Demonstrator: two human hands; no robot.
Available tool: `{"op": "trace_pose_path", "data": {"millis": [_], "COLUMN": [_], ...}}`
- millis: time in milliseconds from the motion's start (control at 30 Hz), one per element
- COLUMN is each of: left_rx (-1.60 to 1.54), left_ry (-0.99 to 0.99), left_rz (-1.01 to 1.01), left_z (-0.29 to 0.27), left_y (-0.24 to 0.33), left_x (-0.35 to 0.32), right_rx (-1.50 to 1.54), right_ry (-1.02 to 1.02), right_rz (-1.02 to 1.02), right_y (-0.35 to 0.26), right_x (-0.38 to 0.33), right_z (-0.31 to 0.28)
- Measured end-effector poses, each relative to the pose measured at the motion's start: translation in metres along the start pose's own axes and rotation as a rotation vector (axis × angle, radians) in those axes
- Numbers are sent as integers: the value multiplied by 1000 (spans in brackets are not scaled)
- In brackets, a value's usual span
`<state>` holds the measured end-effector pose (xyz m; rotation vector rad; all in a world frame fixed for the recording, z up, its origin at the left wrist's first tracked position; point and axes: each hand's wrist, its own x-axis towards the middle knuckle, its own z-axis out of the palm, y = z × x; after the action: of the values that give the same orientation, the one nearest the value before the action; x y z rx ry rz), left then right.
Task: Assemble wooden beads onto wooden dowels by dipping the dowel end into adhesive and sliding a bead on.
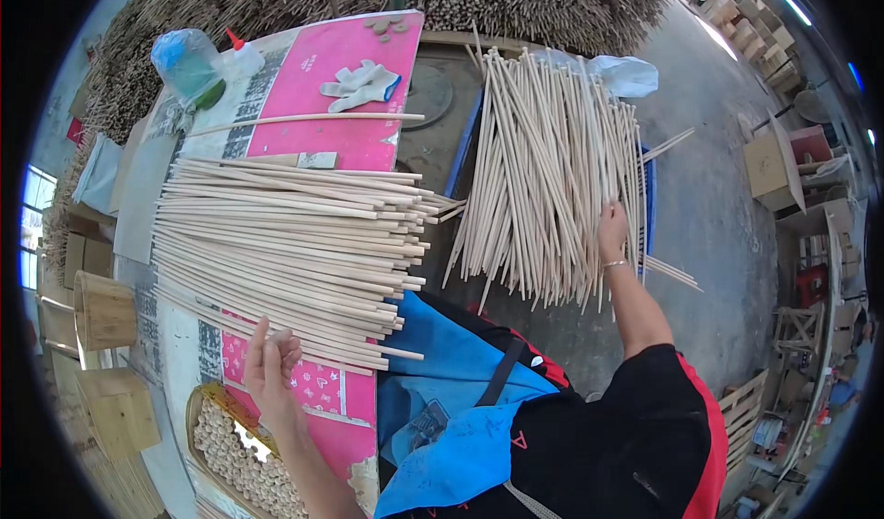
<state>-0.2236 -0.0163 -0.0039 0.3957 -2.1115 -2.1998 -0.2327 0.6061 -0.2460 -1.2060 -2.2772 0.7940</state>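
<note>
The right hand [612, 231] rests on the far pile of sticks [552, 174], at the pile's 4 o'clock edge. Its fingers are bent into the sticks, but I cannot tell if they already close around one or only press on them, because the hand is small here and seen from the back. These sticks run with the long axis from 12 to 6 o'clock, fanning a little, so the near ends point toward the person. They lie over a blue crate [648, 208], of which only the rim shows.

The left hand [269, 361] is raised just above the counter [354, 95], loosely open with fingers curled, and it holds nothing that I can see. It hangs at the 7 o'clock corner of the second pile, the near sticks [285, 252]. This pile lies the other way: the long axis runs from 9 to 3 o'clock, the ends even at the 3 o'clock side. So each hand is beside its own pile, and the two piles are nearly at a right angle.

At 12 o'clock on the counter lie white gloves [361, 84] and a glue bottle [241, 57]. A basket of short dowels [241, 464] sits at 6 o'clock from the left hand.
</note>
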Motion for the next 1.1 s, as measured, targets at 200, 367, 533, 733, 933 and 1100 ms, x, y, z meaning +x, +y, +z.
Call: {"op": "trace_pose_path", "data": {"millis": [200,367,533,733,933,1100], "left_rx": [-87,-51,-67,5,93,710], "left_ry": [142,311,403,754,920,667], "left_rz": [-34,-27,-9,12,-34,28], "left_z": [-42,-54,-79,-175,-240,-259], "left_y": [-10,-2,-5,-16,-56,-53], "left_x": [-28,-57,-76,-135,-160,-126], "right_rx": [-52,587,-126,-211,-53,587], "right_ry": [215,-272,-233,-152,-361,-968], "right_rz": [-447,-919,-1241,-1297,-1246,-692], "right_y": [-48,-335,-422,-415,-426,-457], "right_x": [58,-72,-102,-49,-64,-162], "right_z": [28,45,181,205,193,106]}}
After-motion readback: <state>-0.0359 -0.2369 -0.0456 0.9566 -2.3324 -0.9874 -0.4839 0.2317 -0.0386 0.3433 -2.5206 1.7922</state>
